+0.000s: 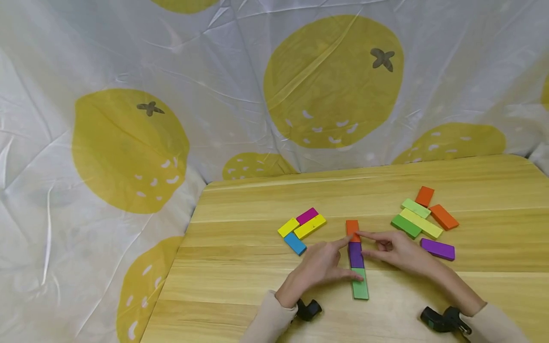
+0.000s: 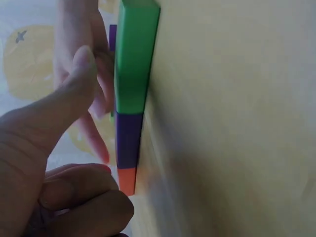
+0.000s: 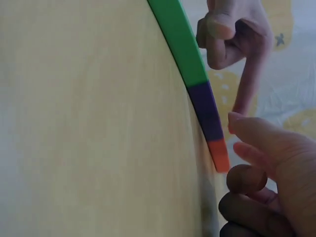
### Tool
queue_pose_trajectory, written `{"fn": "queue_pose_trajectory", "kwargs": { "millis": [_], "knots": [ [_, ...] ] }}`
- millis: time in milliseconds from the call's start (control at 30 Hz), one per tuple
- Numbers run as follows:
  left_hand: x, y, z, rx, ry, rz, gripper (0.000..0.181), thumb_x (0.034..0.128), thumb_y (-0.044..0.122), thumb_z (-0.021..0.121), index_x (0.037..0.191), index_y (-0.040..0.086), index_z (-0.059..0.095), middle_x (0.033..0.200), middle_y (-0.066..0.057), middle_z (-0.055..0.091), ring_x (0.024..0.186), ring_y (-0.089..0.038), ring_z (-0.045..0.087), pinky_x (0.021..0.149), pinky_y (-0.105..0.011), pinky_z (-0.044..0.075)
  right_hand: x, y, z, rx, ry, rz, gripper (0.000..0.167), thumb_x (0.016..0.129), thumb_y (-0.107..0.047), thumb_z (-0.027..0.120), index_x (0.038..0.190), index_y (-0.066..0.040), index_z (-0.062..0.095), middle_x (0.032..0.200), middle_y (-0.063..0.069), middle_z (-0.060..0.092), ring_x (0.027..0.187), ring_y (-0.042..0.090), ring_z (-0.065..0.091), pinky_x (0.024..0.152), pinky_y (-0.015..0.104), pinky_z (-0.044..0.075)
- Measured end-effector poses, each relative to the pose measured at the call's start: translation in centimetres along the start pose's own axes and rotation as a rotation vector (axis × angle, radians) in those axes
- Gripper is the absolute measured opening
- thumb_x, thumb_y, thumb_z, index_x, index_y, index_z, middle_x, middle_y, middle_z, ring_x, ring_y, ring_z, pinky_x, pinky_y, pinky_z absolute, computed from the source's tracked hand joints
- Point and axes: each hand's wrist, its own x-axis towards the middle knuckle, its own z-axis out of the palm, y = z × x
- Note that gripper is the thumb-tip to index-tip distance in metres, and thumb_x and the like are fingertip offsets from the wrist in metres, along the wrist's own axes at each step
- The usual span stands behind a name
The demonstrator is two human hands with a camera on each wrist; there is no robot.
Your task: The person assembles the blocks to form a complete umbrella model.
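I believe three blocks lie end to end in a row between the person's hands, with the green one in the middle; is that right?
Not quite: the head view shows the purple block in the middle, with the green block at the near end. The rest is right.

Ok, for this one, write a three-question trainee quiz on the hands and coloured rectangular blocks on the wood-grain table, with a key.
1. In the three-block row, which colour lies between the orange rectangular block and the green rectangular block?
A) blue B) purple C) yellow
2. True or false: the left hand and right hand are both apart from the magenta rectangular block.
3. In the head view, how many blocks form the cluster left of the row?

Key: 1. B; 2. True; 3. Four.
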Motion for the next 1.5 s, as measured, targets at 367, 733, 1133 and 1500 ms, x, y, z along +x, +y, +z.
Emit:
{"fn": "queue_pose_trajectory", "kwargs": {
  "millis": [367, 733, 1133, 1500],
  "knots": [
    [0.7, -0.7, 0.0, -0.009, -0.071, -0.005, 0.104, 0.0738, 0.061, 0.087, 0.159, 0.022, 0.043, 0.054, 0.012, 0.023, 0.043, -0.001, 0.018, 0.044, -0.017, 0.015, -0.7, 1.2, -5.6, -0.133, 0.099, -0.056, 0.047, 0.093, -0.018, 0.079, 0.137, -0.008, 0.068, 0.063, -0.013, 0.037, 0.053, -0.004, 0.027, 0.046, 0.023, 0.031],
    [0.8, -0.6, 0.1, 0.001, -0.077, -0.009, 0.104, 0.0723, 0.061, 0.088, 0.159, 0.025, 0.043, 0.056, 0.012, 0.022, 0.045, -0.002, 0.019, 0.045, -0.017, 0.014, -3.1, 4.9, -11.0, -0.194, 0.102, 0.138, 0.041, 0.088, -0.02, 0.084, 0.125, -0.005, 0.075, 0.063, -0.01, 0.027, 0.054, 0.0, 0.027, 0.048, 0.025, 0.027],
    [0.5, 0.4, -0.1, 0.118, -0.107, -0.003, 0.102, 0.0722, 0.067, 0.085, 0.158, 0.027, 0.046, 0.057, 0.012, 0.026, 0.05, -0.003, 0.021, 0.047, -0.019, 0.017, -3.1, 5.9, -11.6, -0.186, 0.071, 0.204, 0.048, 0.08, -0.023, 0.09, 0.122, -0.005, 0.076, 0.063, -0.009, 0.026, 0.054, 0.001, 0.027, 0.05, 0.023, 0.025],
    [0.0, 1.1, 0.2, 0.164, -0.088, 0.052, 0.105, 0.0736, 0.066, 0.084, 0.157, 0.015, 0.046, 0.062, 0.01, 0.023, 0.051, -0.003, 0.017, 0.046, -0.017, 0.017, -3.6, 6.0, -11.8, -0.149, 0.061, 0.207, 0.048, 0.082, -0.013, 0.086, 0.125, 0.002, 0.072, 0.063, -0.008, 0.022, 0.054, 0.001, 0.025, 0.049, 0.025, 0.027]
  ]
}}
